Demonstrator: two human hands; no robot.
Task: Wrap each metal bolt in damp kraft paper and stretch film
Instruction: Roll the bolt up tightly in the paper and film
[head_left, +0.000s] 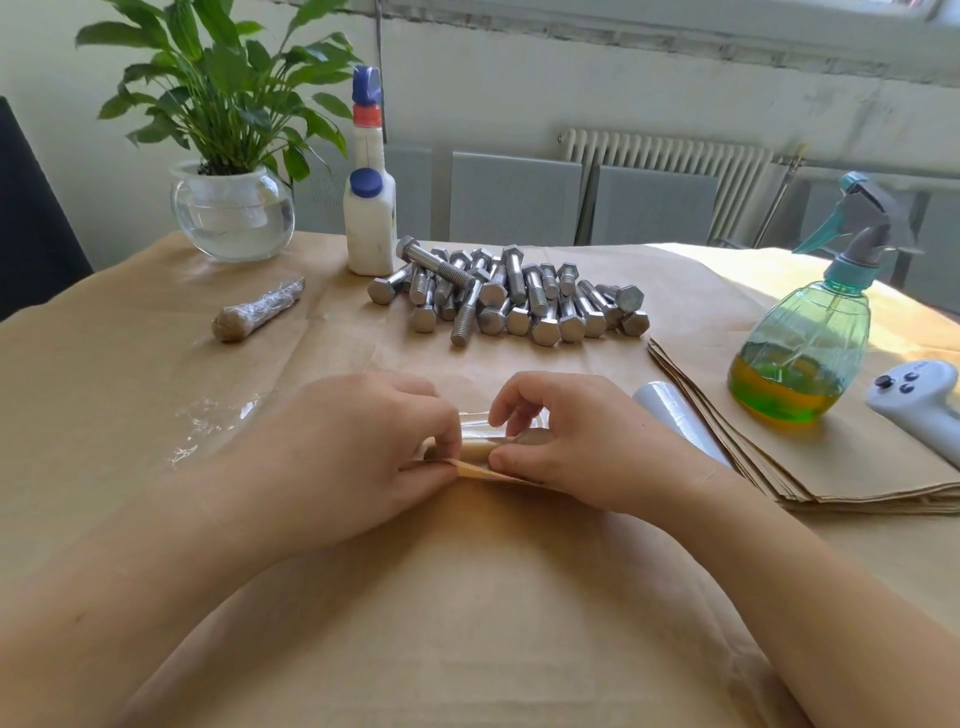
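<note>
Your two hands, left hand (358, 447) and right hand (576, 441), meet mid-table, blocking the centre. At 12 o'clock, a pile of bolts (511, 296) bars the way forward. At 1 o'clock, the stretch film roll (680, 421) lies just beside your right wrist, against a stack of kraft sheets (831, 478); the spray bottle (810, 343) and a white controller (919, 405) stand further toward 2 o'clock. At 11 o'clock, one wrapped bolt (257, 312) lies apart, open covering around it. At 6 o'clock, bare paper between your forearms gives passage.
</note>
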